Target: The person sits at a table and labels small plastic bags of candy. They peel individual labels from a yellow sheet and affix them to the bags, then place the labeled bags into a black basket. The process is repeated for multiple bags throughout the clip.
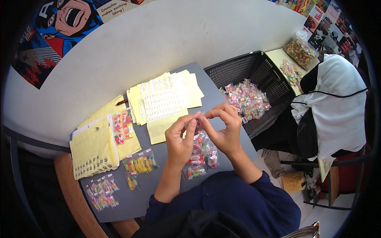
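My left hand point(180, 135) and my right hand point(225, 128) meet above the grey table point(166, 178). Between their fingertips they pinch the edge of a small clear plastic bag point(203, 113); my fingers mostly hide it, so its contents are hard to tell. Below and between my wrists lie several clear bags of wrapped candies point(195, 172). To the left, labelled bags of yellow and green candies point(141, 163) lie in a group. Nearer the table's left corner are more labelled candy bags point(102, 190). Several red candy bags point(122, 128) rest on yellow paper.
Sheets of small white labels point(166, 98) lie on yellow backing beyond my hands. A yellow paper stack point(92, 145) and a brown pen point(121, 102) are left. At right, a black plastic crate point(244, 64) holds many candy bags; beside it sits another person point(342, 110) near a large candy bag point(300, 52).
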`<state>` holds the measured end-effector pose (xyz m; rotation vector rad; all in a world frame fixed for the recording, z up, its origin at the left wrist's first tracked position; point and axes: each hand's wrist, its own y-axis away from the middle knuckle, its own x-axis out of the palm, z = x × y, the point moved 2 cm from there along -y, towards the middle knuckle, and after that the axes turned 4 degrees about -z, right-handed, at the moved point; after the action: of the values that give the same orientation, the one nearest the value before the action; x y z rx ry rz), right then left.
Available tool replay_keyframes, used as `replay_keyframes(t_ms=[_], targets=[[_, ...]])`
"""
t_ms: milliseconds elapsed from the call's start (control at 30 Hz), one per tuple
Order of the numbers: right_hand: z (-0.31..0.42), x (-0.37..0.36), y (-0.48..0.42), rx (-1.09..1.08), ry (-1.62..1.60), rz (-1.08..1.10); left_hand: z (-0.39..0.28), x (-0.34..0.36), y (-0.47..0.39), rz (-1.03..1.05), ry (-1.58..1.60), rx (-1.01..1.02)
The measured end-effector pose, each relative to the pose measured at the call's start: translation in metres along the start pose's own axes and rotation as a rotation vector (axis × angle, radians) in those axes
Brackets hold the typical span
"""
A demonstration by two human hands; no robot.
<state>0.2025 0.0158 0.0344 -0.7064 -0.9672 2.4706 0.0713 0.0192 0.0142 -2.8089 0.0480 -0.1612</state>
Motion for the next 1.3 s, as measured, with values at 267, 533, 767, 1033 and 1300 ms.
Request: replay_keyframes(t_ms=[267, 533, 767, 1033, 1300], targets=[[-0.001, -0.006, -0.002, 0.020, 0.025, 0.053, -0.001, -0.001, 0.002, 0.059, 0.018, -0.037], [-0.008, -0.011, -0.002, 0.146, -0.191, 0.091, -0.002, 0.000, 0.004, 0.065, 0.138, 0.071], [-0.003, -0.009, 0.000, 0.120, -0.251, 0.204, -0.001, -0.001, 0.004, 0.018, 0.058, -0.060], [-0.011, 0.002, 0.010, 0.477, -0.548, 0.262, 0.007, -0.002, -0.001, -0.026, 0.083, -0.061], [-0.010, -0.006, 0.008, 0.132, -0.158, 0.221, 0.003, -0.006, -0.005, 0.080, -0.084, 0.075]])
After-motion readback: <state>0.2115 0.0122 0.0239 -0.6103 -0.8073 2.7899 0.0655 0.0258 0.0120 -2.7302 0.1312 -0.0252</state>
